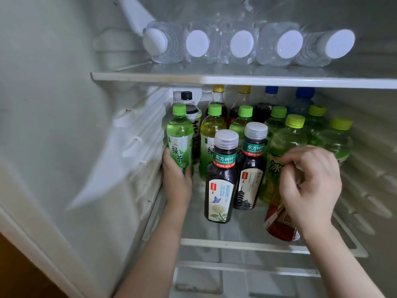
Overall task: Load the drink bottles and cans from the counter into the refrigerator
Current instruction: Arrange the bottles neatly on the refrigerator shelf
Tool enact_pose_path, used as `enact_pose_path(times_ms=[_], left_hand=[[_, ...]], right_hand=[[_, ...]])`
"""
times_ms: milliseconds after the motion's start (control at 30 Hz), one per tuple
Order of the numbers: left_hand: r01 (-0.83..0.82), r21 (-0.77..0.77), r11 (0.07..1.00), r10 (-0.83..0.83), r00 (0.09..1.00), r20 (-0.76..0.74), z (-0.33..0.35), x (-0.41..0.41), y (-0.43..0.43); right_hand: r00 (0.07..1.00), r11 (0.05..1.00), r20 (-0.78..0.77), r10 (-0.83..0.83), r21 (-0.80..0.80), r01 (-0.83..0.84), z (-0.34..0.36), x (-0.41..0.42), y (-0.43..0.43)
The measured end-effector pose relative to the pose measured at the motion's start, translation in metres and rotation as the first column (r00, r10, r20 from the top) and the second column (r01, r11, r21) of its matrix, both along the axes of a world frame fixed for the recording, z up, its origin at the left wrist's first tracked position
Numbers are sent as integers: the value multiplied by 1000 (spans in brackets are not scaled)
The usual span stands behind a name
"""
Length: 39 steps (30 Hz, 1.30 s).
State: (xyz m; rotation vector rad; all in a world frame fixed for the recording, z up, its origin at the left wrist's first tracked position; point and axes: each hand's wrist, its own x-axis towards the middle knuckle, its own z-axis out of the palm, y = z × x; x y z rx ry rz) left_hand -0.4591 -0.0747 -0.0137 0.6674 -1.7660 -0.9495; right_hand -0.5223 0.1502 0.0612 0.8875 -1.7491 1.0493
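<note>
The left hand (176, 179) grips the green tea bottle (180, 134) low on its body. The thumb wraps one side and the fingers the other, and the forearm reaches up from below into the refrigerator (64, 104). The bottle stands upright at the left end of the middle shelf (236, 241), and its label reads 统一 and 绿茶 under a bright green cap.

Just right of that grip stand two dark bottles with grey caps, both with green bands reading 东方树叶. The nearer one (222, 175) also reads 茉莉花茶 beside a butterfly and a flower, and the other (250, 168) shows a pagoda drawing.

Further right, the right hand (311, 186) has its fingers curled, with thumb and forefinger close together in front of a lime-capped bottle (287, 140) whose label begins 冰. A tilted red-labelled bottle (281, 224) lies partly hidden behind this palm and wrist, and I cannot tell whether the hand holds it or anything else.

Behind both hands are more green-capped, gold-capped, blue-capped and black-capped bottles. Above them, five clear water bottles (240, 44) lie on the upper shelf (236, 79) with their white caps facing outward.
</note>
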Motion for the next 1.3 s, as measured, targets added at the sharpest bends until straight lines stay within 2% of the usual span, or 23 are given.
enact_pose_path(times_ms=[267, 533, 833, 933, 1033, 1100, 1167, 1233, 1300], left_hand=[[33, 58, 998, -32, 999, -26, -1, 0, -9], [-5, 10, 1000, 4, 999, 36, -1, 2, -8], [-32, -3, 999, 32, 999, 30, 1, 8, 2], [-83, -124, 989, 79, 996, -36, 9, 15, 16], [-198, -259, 945, 151, 970, -190, 21, 23, 31], [-116, -201, 973, 57, 960, -274, 27, 30, 43], [111, -130, 985, -145, 946, -290, 29, 38, 57], [311, -102, 945, -326, 921, -214, 21, 44, 67], [418, -82, 905, -425, 900, -99, 9, 46, 73]], right_hand=[[1000, 1000, 1, -12, 10, 12, 1, 3, 0], [1000, 1000, -10, -21, 13, 21, 1, 4, 0], [1000, 999, -10, -23, 25, 24, 1, 3, 0], [1000, 1000, -13, -20, 17, 21, 1, 3, 0], [1000, 999, -17, -21, 24, 21, 1, 3, 1], [1000, 1000, -12, -19, 23, 19, 1, 3, 2], [1000, 1000, -5, -20, 24, 20, 1, 3, 3], [1000, 999, -6, -27, 27, 27, 1, 4, 3], [1000, 999, -10, -28, 25, 28, 1, 3, 3]])
